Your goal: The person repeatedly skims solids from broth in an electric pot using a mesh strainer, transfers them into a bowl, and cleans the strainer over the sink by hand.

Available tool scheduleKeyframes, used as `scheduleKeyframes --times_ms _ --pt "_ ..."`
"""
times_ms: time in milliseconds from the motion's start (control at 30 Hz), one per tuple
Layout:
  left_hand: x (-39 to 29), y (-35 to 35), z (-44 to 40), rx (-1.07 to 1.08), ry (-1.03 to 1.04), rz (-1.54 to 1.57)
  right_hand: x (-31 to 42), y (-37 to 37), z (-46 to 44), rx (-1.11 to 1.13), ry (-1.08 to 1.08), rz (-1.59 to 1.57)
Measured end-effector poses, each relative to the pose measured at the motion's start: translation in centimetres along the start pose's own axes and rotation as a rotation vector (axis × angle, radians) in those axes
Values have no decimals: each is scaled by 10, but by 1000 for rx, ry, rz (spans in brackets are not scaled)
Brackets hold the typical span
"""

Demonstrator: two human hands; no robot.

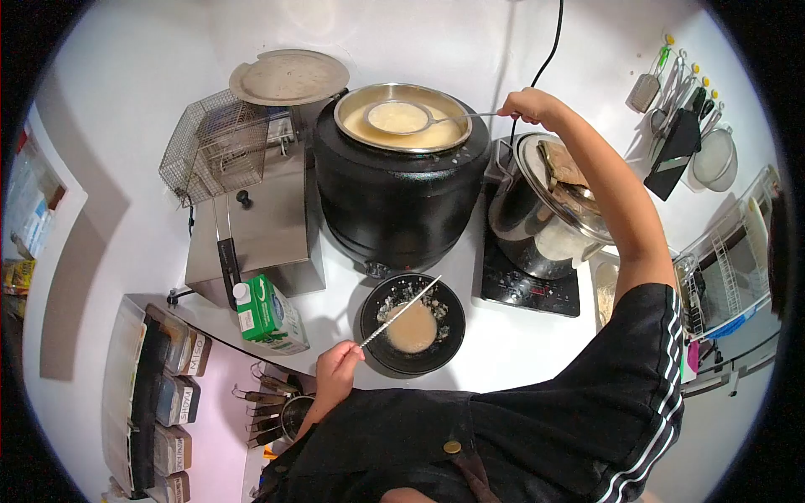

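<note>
My right hand (534, 106) grips the handle of a round ladle (398, 118), which sits level with the pale, creamy broth in the steel insert (463, 134) of a black soup warmer (398, 197). Its bowl looks full of the same liquid. Low in the view, my left hand (337, 369) is closed around thin metal chopsticks (398, 313) with a twisted surface. They slant over a black bowl (454, 339) holding light brown liquid, with chopped white bits up its inner wall. Whether the chopstick tips touch the bowl's rim I cannot tell.
Right of the warmer, a steel pot (532, 239) with a tilted lid stands on an induction cooker (537, 293). A green carton (270, 314) and a steel fryer (251, 239) with wire baskets (214, 147) are at left. Utensils (683, 126) hang on the right wall.
</note>
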State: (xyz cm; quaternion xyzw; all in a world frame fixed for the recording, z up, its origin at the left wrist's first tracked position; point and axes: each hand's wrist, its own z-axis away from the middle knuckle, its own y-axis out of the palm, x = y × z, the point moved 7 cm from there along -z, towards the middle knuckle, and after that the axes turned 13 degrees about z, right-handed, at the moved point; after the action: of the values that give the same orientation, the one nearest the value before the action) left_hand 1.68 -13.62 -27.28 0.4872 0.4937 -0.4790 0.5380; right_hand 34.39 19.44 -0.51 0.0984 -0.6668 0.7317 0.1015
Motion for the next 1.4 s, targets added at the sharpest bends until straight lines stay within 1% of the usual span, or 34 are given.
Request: scheduleKeyframes --times_ms 133,233,300,333,400,500,633,700,800,933,1000,1100,1200,1333,1400 --pt "1 1 -1 2 13 8 3 1 7 17 -21 -68" --pt "1 1 -1 3 8 1 0 -3 9 -23 -8 -79" --pt "2 1 -2 6 -1 -7 0 -1 9 17 -18 -89" --pt "2 1 -2 7 -1 -7 0 -1 9 17 -17 -88" --pt "0 2 -1 -3 0 1 -5 -7 8 -54 23 -43" --pt "-1 2 -2 -5 13 -2 -5 -2 6 6 -18 -87" --pt "-2 2 -1 -4 -1 -7 -7 -8 7 -41 -7 -65" --pt "-1 2 -1 -1 -18 -4 -2 -4 12 14 -36 -106" --pt "-5 3 -2 5 -8 -31 -5 -10 7 -46 12 -34" --pt "-3 2 -2 0 -4 -15 -3 -8 10 -23 -1 -68" --pt "-9 4 -1 -2 25 -4 -2 -12 13 -55 -1 -16" --pt "-6 3 -1 2 5 -13 1 -10 20 -28 -14 -82" --pt "-7 3 0 4 0 -14 -6 -11 10 -43 -23 -59" --pt "-7 3 0 2 19 -26 -12 -12 6 -33 20 -62" --pt "-5 3 0 8 18 -10 -10 -11 7 -23 -17 -71"
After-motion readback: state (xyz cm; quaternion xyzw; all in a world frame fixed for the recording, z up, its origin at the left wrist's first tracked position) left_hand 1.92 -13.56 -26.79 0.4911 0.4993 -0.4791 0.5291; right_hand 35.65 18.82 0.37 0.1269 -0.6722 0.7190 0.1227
